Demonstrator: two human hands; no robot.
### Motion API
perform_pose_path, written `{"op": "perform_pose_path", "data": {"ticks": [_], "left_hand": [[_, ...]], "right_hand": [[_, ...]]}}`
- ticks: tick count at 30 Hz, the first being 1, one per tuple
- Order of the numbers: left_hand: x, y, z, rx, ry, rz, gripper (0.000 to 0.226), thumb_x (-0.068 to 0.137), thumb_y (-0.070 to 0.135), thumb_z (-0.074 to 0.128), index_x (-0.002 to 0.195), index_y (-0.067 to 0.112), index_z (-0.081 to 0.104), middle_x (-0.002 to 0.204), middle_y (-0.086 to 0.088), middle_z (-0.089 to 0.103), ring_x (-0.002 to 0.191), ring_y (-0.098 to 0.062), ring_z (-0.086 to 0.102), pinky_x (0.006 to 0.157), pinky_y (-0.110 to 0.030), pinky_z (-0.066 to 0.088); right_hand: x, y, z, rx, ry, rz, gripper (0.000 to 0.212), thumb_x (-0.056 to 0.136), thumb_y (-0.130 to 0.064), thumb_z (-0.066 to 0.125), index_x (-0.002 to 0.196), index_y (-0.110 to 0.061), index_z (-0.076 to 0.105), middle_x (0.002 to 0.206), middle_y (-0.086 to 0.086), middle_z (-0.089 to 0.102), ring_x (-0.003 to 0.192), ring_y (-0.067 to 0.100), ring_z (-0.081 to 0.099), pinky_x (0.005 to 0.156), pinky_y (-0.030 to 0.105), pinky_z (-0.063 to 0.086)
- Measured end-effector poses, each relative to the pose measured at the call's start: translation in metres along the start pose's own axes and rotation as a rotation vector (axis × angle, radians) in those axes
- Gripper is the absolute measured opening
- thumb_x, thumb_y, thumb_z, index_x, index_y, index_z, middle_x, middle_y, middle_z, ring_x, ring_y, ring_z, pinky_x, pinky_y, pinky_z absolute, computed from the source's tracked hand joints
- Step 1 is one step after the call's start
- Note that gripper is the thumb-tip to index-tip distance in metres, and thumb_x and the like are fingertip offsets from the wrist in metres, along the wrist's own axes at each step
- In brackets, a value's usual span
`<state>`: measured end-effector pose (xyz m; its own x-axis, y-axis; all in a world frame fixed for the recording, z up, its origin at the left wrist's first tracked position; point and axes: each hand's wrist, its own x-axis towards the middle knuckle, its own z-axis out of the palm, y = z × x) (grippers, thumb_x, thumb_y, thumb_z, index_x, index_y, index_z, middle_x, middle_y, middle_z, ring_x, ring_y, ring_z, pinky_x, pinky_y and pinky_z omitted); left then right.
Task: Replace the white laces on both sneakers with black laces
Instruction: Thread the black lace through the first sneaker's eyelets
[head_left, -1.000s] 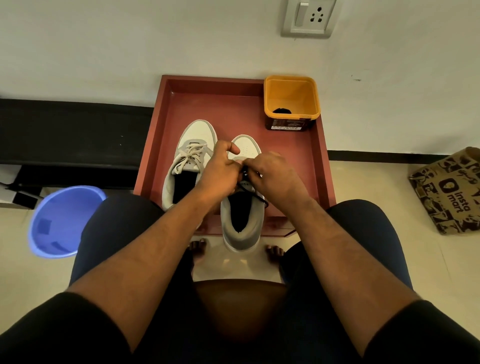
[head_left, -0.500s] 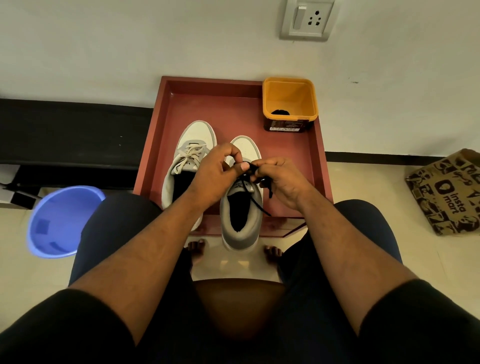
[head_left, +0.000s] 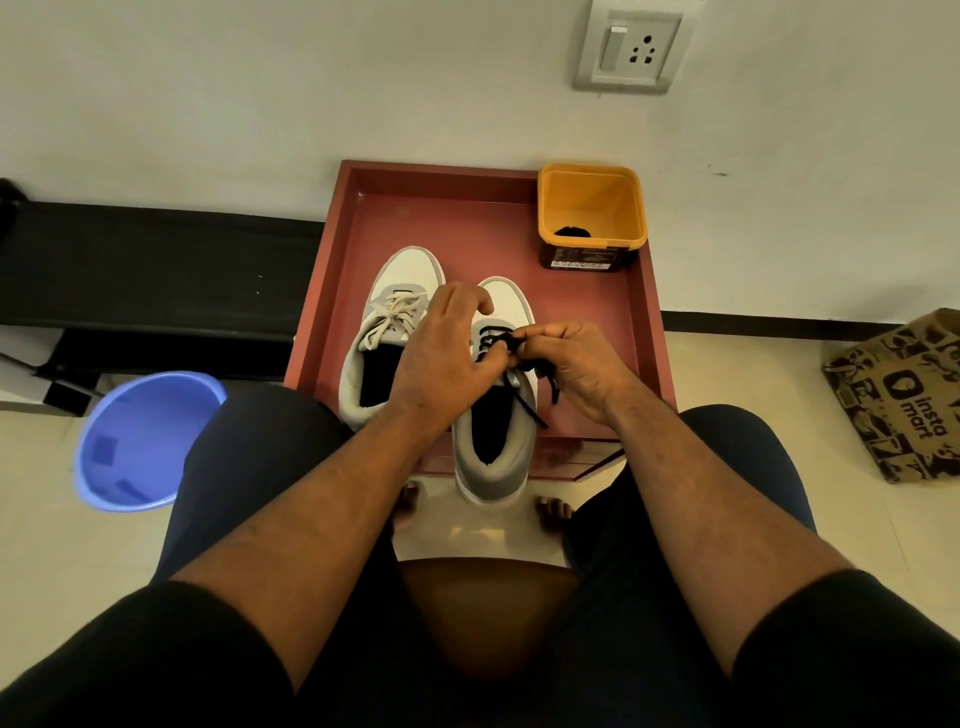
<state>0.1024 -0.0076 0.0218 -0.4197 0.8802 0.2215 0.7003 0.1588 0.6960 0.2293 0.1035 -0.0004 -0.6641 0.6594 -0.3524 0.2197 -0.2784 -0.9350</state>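
Observation:
Two white and grey sneakers stand side by side on a red tray (head_left: 644, 332). The left sneaker (head_left: 395, 291) carries a tied white lace (head_left: 389, 317). The right sneaker (head_left: 496, 457) has a black lace (head_left: 491, 338) threaded across its upper eyelets, and its heel hangs over the tray's front edge. My left hand (head_left: 447, 358) and my right hand (head_left: 576, 364) meet above that sneaker's tongue, each pinching the black lace. Two loose black ends trail down by my right palm.
A yellow tub (head_left: 592, 213) with a dark bundle inside stands at the tray's back right corner. A blue bucket (head_left: 135, 441) sits on the floor at the left, a printed paper bag (head_left: 904, 400) at the right. The wall lies just behind the tray.
My hands have drawn slightly apart and shifted right along the black lace. The lacing near the toe, hidden before, is now visible.

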Motion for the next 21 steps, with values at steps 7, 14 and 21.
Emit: {"op": "perform_pose_path", "data": {"ticks": [7,14,21], "left_hand": [[0.003,0.006,-0.005,0.318,-0.113,0.257,0.013,0.082,-0.004,0.055,0.089,0.006,0.059,0.08,-0.011,0.063,0.063,-0.034,0.056,0.057,-0.035,0.035],[0.001,-0.008,-0.001,0.16,-0.114,0.091,0.033,0.079,0.016,0.049,0.098,0.015,0.076,0.126,-0.003,0.064,0.107,-0.03,0.057,0.09,-0.051,0.046],[0.006,-0.007,-0.002,0.221,-0.16,0.089,0.026,0.092,0.034,0.058,0.095,0.013,0.075,0.129,-0.002,0.062,0.111,-0.028,0.056,0.091,-0.052,0.045]], "right_hand": [[0.001,0.0,0.002,-0.001,-0.041,0.022,0.02,0.071,-0.008,0.055,0.078,-0.004,0.074,0.067,0.018,0.066,0.07,0.026,0.058,0.075,0.039,0.045],[0.0,-0.002,0.001,0.214,-0.077,0.062,0.017,0.077,-0.002,0.051,0.08,0.001,0.067,0.063,0.014,0.06,0.062,0.02,0.054,0.068,0.031,0.044],[-0.001,-0.002,0.004,0.211,-0.064,0.059,0.018,0.077,-0.005,0.055,0.087,0.001,0.069,0.075,0.016,0.063,0.07,0.022,0.057,0.071,0.031,0.044]]}}
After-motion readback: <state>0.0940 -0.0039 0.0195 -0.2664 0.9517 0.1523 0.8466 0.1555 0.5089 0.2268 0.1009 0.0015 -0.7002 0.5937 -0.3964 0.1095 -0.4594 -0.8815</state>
